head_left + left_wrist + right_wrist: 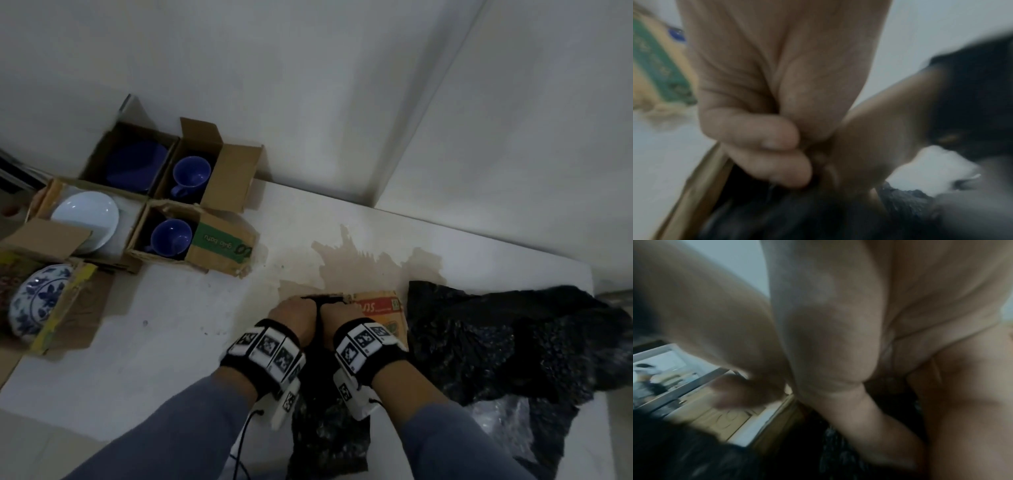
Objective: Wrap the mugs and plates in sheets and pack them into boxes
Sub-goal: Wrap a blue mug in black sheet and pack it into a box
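Note:
Low in the head view my left hand [293, 313] and right hand [337, 310] are pressed side by side over an open cardboard box [380, 306] with a red label. Both grip a black bubble-wrap sheet [329, 438] that runs from the box mouth back toward me. What it wraps is hidden. In the left wrist view my curled fingers [764, 146] clutch the black sheet [797, 219] beside the box wall [701, 186]. The right wrist view shows my right hand [838, 353] closed over the same dark sheet [838, 459].
Open boxes stand at the left, holding a blue plate [135, 166], two blue mugs [191, 174] [171, 236], a white plate [87, 219] and a blue-patterned plate [37, 301]. More black sheets [496, 342] lie crumpled at the right. A brown stain [359, 263] marks the floor.

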`<state>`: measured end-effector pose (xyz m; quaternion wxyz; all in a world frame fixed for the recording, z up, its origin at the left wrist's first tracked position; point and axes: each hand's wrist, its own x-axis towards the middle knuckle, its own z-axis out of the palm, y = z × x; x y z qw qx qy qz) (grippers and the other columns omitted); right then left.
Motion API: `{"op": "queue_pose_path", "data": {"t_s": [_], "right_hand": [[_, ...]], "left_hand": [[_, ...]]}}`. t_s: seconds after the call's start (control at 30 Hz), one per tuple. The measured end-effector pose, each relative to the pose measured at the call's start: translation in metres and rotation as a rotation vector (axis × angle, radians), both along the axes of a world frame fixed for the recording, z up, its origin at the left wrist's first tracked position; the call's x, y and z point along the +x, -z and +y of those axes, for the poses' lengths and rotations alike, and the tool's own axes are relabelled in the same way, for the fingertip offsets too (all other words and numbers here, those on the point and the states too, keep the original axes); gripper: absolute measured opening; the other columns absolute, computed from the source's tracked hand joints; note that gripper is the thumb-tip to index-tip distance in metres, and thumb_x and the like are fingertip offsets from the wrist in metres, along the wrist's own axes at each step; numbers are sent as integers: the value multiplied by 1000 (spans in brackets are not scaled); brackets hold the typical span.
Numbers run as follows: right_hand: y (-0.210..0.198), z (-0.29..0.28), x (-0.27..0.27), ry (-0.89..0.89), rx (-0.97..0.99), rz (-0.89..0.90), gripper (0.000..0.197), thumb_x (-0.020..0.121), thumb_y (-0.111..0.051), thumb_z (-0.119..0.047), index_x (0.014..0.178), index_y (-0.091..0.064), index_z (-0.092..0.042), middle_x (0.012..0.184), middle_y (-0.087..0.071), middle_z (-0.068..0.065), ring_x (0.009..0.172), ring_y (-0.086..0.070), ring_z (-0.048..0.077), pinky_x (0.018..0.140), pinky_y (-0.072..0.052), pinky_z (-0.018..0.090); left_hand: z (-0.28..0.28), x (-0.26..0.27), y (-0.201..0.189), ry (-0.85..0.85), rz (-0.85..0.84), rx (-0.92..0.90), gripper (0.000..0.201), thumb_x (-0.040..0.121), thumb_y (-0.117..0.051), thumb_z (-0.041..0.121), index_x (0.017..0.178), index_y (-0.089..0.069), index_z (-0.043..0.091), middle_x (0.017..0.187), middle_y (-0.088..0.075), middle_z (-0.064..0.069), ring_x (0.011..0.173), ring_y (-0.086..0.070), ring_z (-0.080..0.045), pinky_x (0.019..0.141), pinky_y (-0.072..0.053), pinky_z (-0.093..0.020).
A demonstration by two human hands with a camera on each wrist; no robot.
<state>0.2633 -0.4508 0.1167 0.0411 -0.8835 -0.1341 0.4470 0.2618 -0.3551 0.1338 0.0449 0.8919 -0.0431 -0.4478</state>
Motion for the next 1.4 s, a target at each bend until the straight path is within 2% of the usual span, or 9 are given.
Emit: {"op": "queue_pose_path", "data": {"t_s": [0.17, 0.23, 0.37, 0.57, 0.8, 1.0, 1.1, 1.27, 1.4], "right_hand": [[4, 1, 6, 14, -5, 122, 35, 98, -51, -15, 131, -56, -2, 137, -54, 17, 121, -54, 31, 97, -41, 34], [-1, -2, 7, 27, -3, 95, 33, 97, -51, -14, 127, -58, -1, 131, -58, 18, 116, -57, 31, 97, -44, 37], [-3, -5, 6, -15, -1, 3, 28, 97, -47, -12, 119, -61, -2, 122, -61, 16, 109, -59, 31, 91, -47, 39], [13, -1, 2, -28, -6, 4, 34, 100, -46, -20, 129, -58, -7, 131, -58, 14, 117, -56, 31, 98, -42, 40], [1, -8, 3, 19, -8, 2, 27, 97, -45, -10, 116, -62, 0, 119, -63, 18, 106, -62, 33, 91, -51, 40], [14, 3, 8, 132, -55, 125, 34, 103, -41, -13, 131, -52, 4, 139, -50, 22, 127, -48, 34, 106, -37, 39], [19, 4, 5, 162, -32, 129, 33, 101, -45, -12, 128, -54, 4, 136, -52, 22, 123, -52, 32, 98, -42, 36], [17, 0, 0, 172, 32, 103, 32, 95, -55, -14, 122, -59, 1, 125, -59, 20, 109, -59, 32, 82, -46, 33], [6, 0, -2, 145, 44, 76, 29, 92, -60, -18, 117, -61, -2, 118, -61, 18, 104, -61, 31, 83, -50, 35]], "left_hand": [[-6, -4, 3, 58, 73, 11, 37, 102, -41, 16, 136, -52, 5, 140, -53, -15, 125, -53, -29, 104, -42, -37], [-6, -2, 5, 49, 100, -23, 40, 101, -44, 16, 139, -49, 3, 144, -49, -15, 130, -48, -29, 108, -36, -35], [-5, -7, 2, 47, -14, -31, 34, 101, -41, 14, 132, -55, 6, 136, -55, -13, 124, -53, -29, 102, -41, -37], [-7, -19, -14, 2, -266, 21, 26, 99, -38, 15, 115, -60, 13, 119, -63, -6, 110, -61, -26, 87, -47, -36], [-4, -6, 14, -75, 17, -6, 32, 99, -45, 13, 127, -57, 4, 131, -58, -15, 120, -56, -30, 98, -45, -35], [1, -8, 18, -193, 49, -64, 36, 101, -46, 10, 136, -52, 3, 140, -53, -16, 125, -53, -28, 103, -42, -33], [0, -10, 18, -223, 56, -103, 34, 100, -46, 8, 133, -53, 3, 137, -55, -16, 121, -55, -29, 98, -44, -34], [-4, -5, 19, -256, 77, -67, 36, 102, -44, 13, 134, -52, -1, 139, -52, -18, 127, -52, -31, 102, -41, -33], [-1, -6, 23, -217, 96, -69, 35, 99, -49, 14, 131, -54, 0, 136, -55, -16, 123, -54, -30, 99, -43, -34]]}}
